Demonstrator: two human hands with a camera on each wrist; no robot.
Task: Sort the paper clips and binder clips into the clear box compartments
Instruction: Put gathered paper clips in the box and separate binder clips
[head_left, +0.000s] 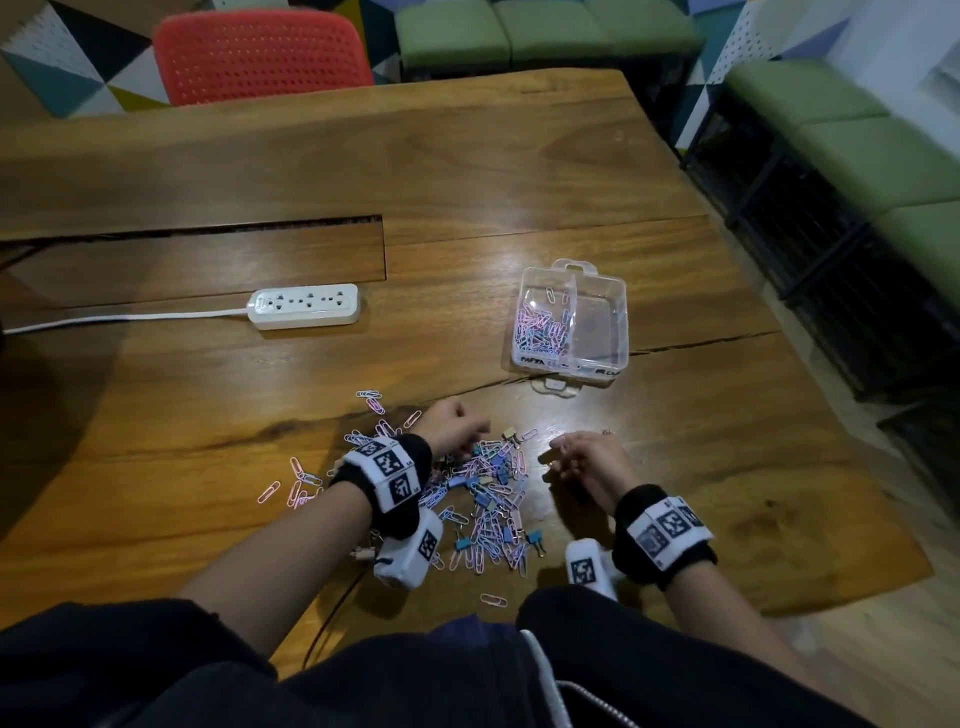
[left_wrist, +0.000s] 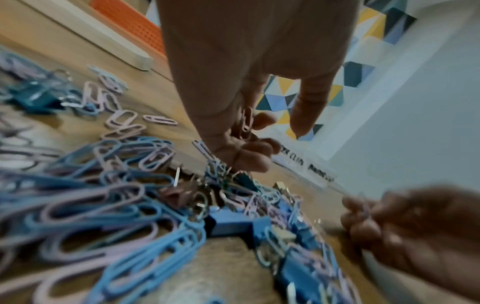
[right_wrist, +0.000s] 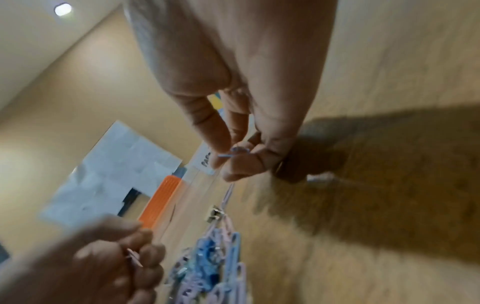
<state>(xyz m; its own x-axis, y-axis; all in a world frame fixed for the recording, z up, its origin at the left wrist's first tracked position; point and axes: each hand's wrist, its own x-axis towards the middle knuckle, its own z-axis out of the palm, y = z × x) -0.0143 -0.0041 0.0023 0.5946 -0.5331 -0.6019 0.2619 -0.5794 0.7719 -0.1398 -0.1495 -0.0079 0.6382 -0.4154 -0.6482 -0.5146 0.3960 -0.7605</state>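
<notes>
A heap of pink and blue paper clips (head_left: 488, 499) mixed with small blue binder clips (head_left: 462, 544) lies on the wooden table (head_left: 208, 395) in front of me. My left hand (head_left: 457, 423) hovers over the heap's far edge, its curled fingers holding pink paper clips (left_wrist: 246, 121). My right hand (head_left: 576, 457), just right of the heap, pinches a blue paper clip (right_wrist: 235, 152) between thumb and fingers. The clear box (head_left: 597, 358) stands beyond, with several paper clips in its left compartment (head_left: 543, 327); its right compartment looks bare.
A white power strip (head_left: 306, 306) with its cord lies at the left middle. A slot (head_left: 208, 228) cuts across the tabletop behind it. A red chair (head_left: 260, 52) stands at the far edge. Stray paper clips (head_left: 296, 483) lie left of the heap.
</notes>
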